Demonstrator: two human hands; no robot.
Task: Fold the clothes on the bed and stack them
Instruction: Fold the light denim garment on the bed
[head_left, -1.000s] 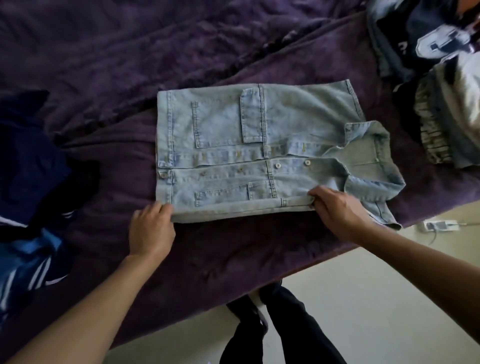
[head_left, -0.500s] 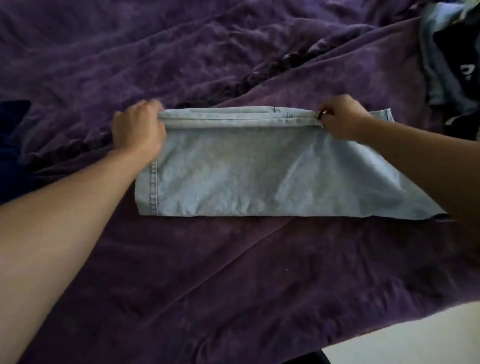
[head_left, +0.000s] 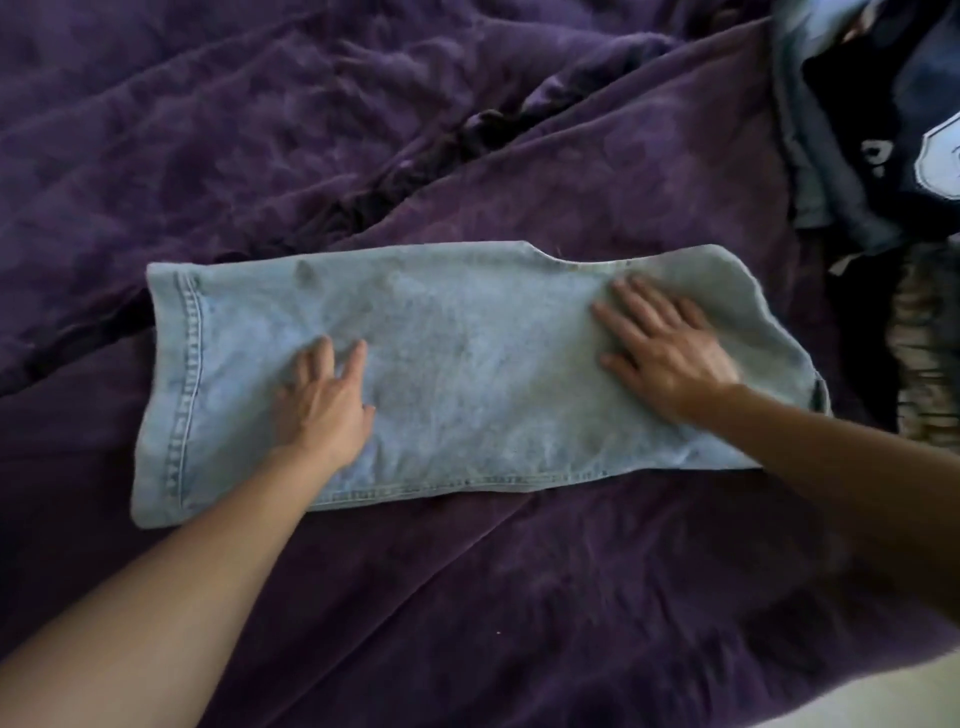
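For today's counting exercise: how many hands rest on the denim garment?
2, flat on the denim garment: left hand left of centre, right hand near the right end.

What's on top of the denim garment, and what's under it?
The left hand and right hand rest flat on the denim garment, fingers straight. It lies on the purple blanket. Its underside and any folded-in layers are covered.

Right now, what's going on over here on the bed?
A person is folding laundry on a purple blanket. The left hand and the right hand both press flat, fingers straight, on a light-blue denim garment that is folded into a long strip, plain side up. More clothes lie in a heap at the far right.
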